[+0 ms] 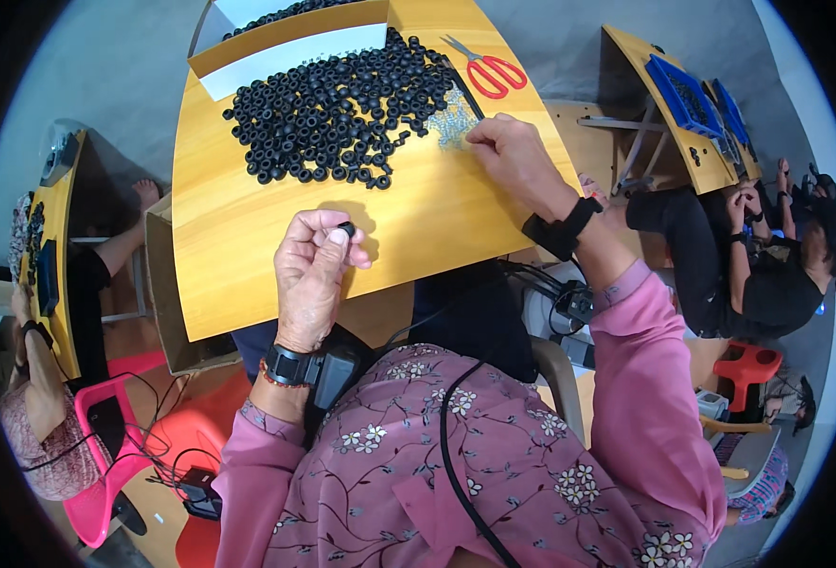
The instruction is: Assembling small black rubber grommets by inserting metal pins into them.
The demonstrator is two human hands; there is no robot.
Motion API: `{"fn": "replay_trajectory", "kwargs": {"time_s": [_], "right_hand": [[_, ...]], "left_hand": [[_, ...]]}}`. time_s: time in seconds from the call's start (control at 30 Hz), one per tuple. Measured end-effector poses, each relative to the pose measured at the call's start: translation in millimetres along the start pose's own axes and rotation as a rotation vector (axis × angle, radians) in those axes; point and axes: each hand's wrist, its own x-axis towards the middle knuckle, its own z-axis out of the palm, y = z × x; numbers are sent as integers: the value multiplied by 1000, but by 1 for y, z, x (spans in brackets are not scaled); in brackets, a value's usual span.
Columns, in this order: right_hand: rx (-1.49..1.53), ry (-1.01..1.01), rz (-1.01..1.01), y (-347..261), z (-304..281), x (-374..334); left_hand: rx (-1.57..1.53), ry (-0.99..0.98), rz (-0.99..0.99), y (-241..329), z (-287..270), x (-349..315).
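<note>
Between the thumb and fingers of my left hand (316,270) is a small black rubber ring (346,229), held low over the near side of the wooden table (219,237). My right hand (524,163) is closed, its fingertips together at the right edge of a patch of small, shiny, pale pieces (450,121). Whatever those fingers pinch is hidden. A thin black stick (467,93) runs up from beside the fingers; I cannot tell whether they touch it. A large spread of black rubber rings (319,118) covers the table's far middle.
Red-handled scissors (490,76) lie at the far right of the table. A cardboard box (295,47) with more black pieces stands at the back. People work at tables to the left and right, the right one bearing a blue tray (680,95). Cables (551,284) hang below the table edge.
</note>
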Motion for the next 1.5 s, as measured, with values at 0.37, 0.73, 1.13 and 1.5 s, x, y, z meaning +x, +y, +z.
{"fn": "replay_trajectory", "kwargs": {"time_s": [0.37, 0.73, 1.13, 1.5], "right_hand": [[-153, 52, -2, 1, -3, -3], [-202, -83, -76, 14, -15, -10], [281, -78, 39, 17, -20, -1], [968, -156, 441, -15, -26, -13]], "left_hand": [[105, -7, 0, 1, 1, -2], [235, 8, 23, 3, 5, -5], [222, -3, 22, 2, 4, -4], [148, 25, 54, 1, 5, -4]]}}
